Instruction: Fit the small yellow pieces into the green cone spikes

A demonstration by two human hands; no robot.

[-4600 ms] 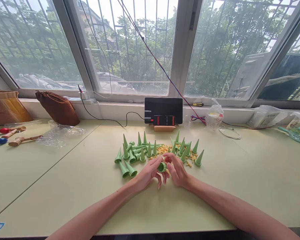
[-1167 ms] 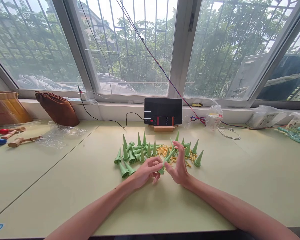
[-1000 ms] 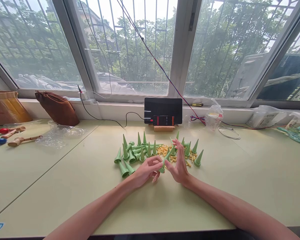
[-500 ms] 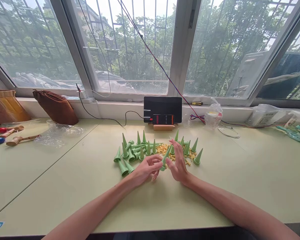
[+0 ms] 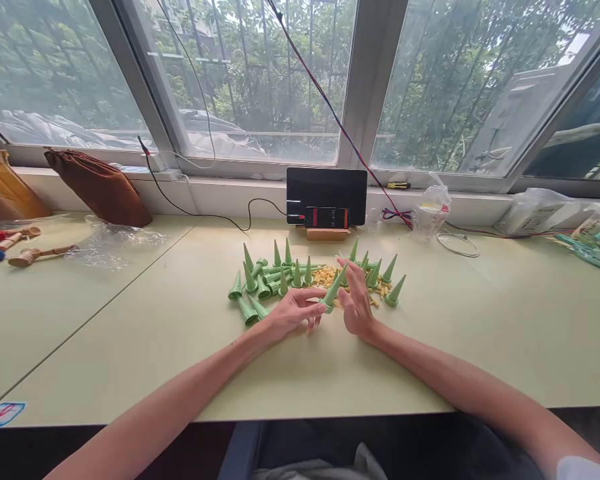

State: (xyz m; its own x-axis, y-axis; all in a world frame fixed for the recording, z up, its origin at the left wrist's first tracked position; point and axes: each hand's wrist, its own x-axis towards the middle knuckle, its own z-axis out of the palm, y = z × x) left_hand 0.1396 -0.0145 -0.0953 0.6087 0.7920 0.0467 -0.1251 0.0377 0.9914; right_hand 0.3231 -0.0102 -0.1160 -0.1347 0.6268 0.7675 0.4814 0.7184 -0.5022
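My left hand (image 5: 296, 311) is closed around the base of a green plastic cone-shaped spike (image 5: 334, 289), whose tip points up and to the right. Beside it on the right is my right hand (image 5: 358, 308), fingers extended and thumb apart, palm facing the spike; nothing shows in its grasp. Several more green spikes stand upright or lie on their sides behind and left of my hands, one of them a lying spike (image 5: 248, 311) with its hollow end toward me. A pile of small yellow plastic pieces (image 5: 323, 275) lies among them, partly hidden by my right hand.
A tablet (image 5: 325, 190) and a phone (image 5: 327, 217) lean on a small stand at the back of the table (image 5: 455, 347). Wooden toys (image 5: 43, 255), clear plastic wrap (image 5: 103, 247) and a brown bag (image 5: 97, 187) are at the left. A bagged cup (image 5: 430, 213) and a coiled cable (image 5: 457, 245) sit back right.
The view has tilted down, showing the table's front edge. My right thumb has drawn slightly away from the spike, which stays in my left hand and leans more to the right.
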